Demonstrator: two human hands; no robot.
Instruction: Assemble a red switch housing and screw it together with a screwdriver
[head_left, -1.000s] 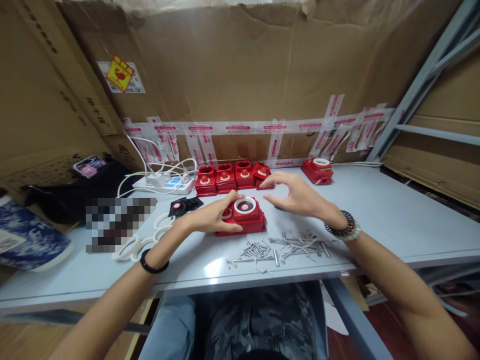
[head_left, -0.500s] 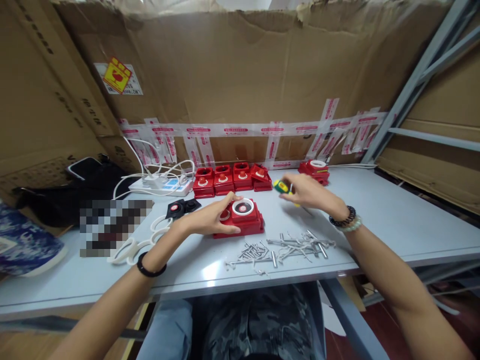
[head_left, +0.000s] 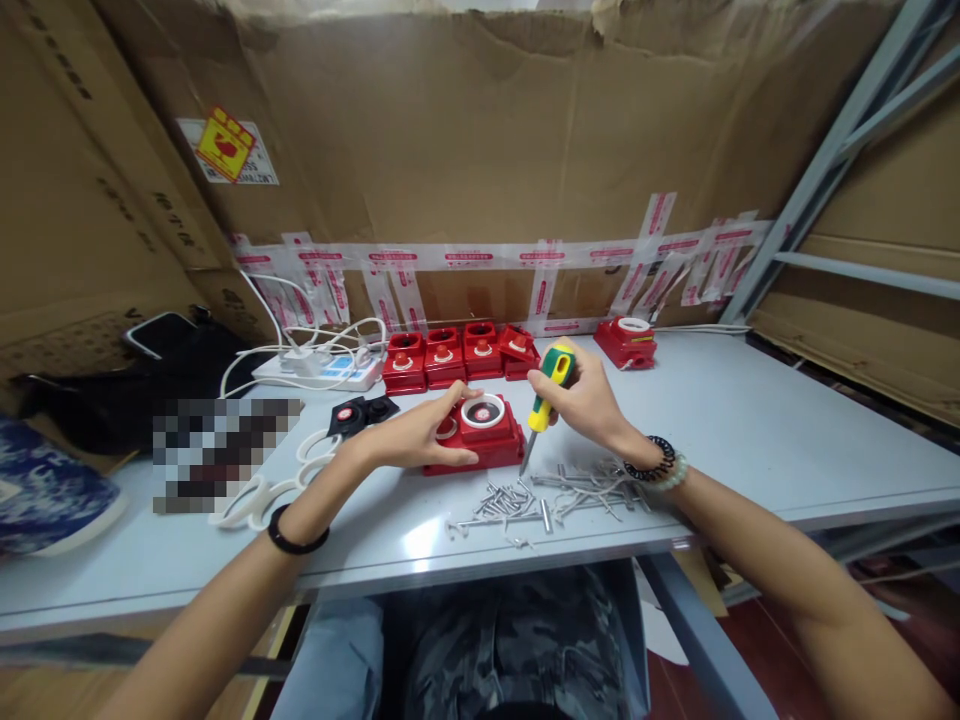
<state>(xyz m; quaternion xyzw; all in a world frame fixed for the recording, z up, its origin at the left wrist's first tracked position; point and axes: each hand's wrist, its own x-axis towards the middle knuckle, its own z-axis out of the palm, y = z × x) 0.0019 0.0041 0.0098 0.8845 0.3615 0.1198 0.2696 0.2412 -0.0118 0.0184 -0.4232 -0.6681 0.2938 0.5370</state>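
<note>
The tabletop [head_left: 787,430] spreads wide beyond the right hand [head_left: 585,395]; its near edge runs in front of the loose screws [head_left: 501,500]. The left hand [head_left: 420,432] grasps one red housing [head_left: 499,448] by its left end — the right clasps one screwdriver [head_left: 551,390], tip down just beside the housing's right end. Behind stand four red housings [head_left: 444,370] — a further one [head_left: 625,348] rightward.

Note backdrop: large brown cardboard sheet [head_left: 450,130], ragged along top edge, banded low down with white-and-red tape [head_left: 469,257]; yellow-and-red sticker [head_left: 225,145] at upper left. Printed cardboard panel [head_left: 60,200] to left. Grey metal rack [head_left: 847,140] at right, brown cardboard behind. Pale grey-blue table [head_left: 787,430], dark line near front edge, bright light reflection [head_left: 425,540] on front part; grey beam [head_left: 697,620] beneath. Dark red floor [head_left: 765,650] at lower right.
</note>
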